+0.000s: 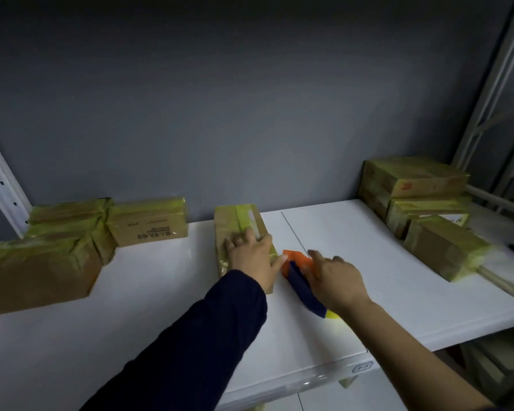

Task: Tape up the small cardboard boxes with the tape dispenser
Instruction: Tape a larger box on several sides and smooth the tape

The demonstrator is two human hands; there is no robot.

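While your right hand [337,280] is wrapped around the tape dispenser [301,280], fingers curled over its dark blue body, the tool's orange nose points forward and to the left of that grip, straight at the small cardboard box [238,221]. The box lies just left of the dispenser, its near right side beside the orange nose; whether the two touch cannot be told from this view. Its long axis runs away from you, and the dispenser slants in toward it from the right, so the coming stroke probably has to turn to follow that axis. Your left hand [251,256] rests on top of the box, fingers spread fairly flat and pressing down, thumb reaching right until it nearly meets the nose. That hand is the nearer one to the box; the right is the only one on the tool. Yellowish tape [242,213] already runs lengthwise over the box top. Mind that thumb: it appears to sit in the path of the cutter.
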